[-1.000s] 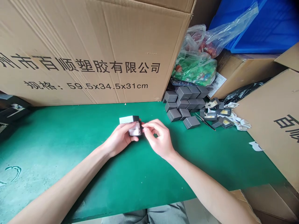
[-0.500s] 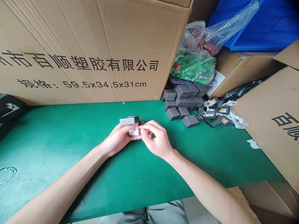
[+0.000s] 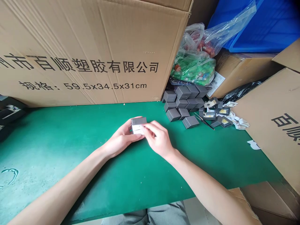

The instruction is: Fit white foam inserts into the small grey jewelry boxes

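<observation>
Above the middle of the green table, my left hand [image 3: 119,139] is wrapped around a small dark grey box [image 3: 138,121]. The lid faces up at the far side, and a white inner part [image 3: 137,128] shows along the side toward me. Thumb and fingers of my right hand [image 3: 158,136] pinch together at the right edge of the white part, touching the box. These fingertips cover that corner, so the exact spot they grip is partly hidden.
Stacked closed grey boxes [image 3: 184,103] stand at the back right. Beside them lie tweezers [image 3: 203,121], several open boxes [image 3: 212,114] and white scraps [image 3: 240,122]. A large carton [image 3: 93,37] walls off the back; another carton [image 3: 276,118] borders the right. Filled plastic bags [image 3: 194,64] sit behind the stack.
The box has turned and shifted slightly right in my left hand. Its lid, raised apart from the white part before, now sits close against it. My right fingers stay at its right edge.
</observation>
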Available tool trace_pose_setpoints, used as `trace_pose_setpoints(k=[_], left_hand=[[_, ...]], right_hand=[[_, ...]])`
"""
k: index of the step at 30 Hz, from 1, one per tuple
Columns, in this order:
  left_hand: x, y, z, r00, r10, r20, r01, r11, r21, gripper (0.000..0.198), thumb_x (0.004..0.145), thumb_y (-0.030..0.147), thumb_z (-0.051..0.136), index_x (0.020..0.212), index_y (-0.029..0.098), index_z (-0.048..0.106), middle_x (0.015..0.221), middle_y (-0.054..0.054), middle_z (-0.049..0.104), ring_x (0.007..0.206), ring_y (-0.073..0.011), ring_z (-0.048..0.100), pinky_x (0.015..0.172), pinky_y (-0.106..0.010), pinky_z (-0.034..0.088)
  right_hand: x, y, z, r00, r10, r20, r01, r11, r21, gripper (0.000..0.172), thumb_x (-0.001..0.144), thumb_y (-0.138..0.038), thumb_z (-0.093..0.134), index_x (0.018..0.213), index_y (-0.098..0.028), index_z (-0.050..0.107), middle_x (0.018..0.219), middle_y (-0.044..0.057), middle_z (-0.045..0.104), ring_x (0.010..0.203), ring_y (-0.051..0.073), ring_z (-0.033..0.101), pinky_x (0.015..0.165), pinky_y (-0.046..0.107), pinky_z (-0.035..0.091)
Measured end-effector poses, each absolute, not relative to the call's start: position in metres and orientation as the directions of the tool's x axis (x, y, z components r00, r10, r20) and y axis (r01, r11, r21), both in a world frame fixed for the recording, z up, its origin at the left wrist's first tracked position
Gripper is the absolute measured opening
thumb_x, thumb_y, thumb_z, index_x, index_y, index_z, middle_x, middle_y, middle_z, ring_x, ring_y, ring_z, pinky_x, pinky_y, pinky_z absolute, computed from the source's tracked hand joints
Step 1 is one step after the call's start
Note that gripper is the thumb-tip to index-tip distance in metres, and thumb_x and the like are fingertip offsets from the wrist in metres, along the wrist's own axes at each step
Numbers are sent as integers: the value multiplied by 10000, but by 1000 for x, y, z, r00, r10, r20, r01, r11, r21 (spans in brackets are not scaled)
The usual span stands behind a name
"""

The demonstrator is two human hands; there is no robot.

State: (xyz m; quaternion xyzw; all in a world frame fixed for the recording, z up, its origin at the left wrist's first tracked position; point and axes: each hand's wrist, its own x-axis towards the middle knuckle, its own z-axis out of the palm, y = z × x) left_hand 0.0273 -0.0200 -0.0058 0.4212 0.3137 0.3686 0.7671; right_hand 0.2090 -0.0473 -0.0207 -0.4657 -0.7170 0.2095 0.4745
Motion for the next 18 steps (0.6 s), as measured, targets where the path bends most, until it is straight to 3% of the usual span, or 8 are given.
trace_pose_setpoints(k=[3,9,18], left_hand=[[28,-22,-7,498,853,-159,-253,318,914,629,801,192,823,1384,257,594,1278,-79,701,1211,-261,652,1099,-417,501],[27,-23,-7,461,877,-138,-189,249,950,725,787,215,836,1450,300,554,1297,-65,679,1168,-256,650,1076,-448,510],[26,-22,-4,499,845,-192,-243,349,905,681,805,180,816,1423,318,565,1291,-48,676,1184,-237,643,1044,-401,548]], right_hand=[[212,-44,-23,-132,865,485,557,469,-685,265,1044,-321,489,1035,-222,734,914,59,674,699,139,584,638,263,473],[213,-40,-25,-229,816,531,746,497,-443,343,1053,-282,438,860,-219,714,777,52,629,636,141,545,539,258,349],[210,-44,-31,-187,797,574,634,544,-550,320,1048,-294,452,960,-221,751,866,77,693,741,168,636,643,276,487]])
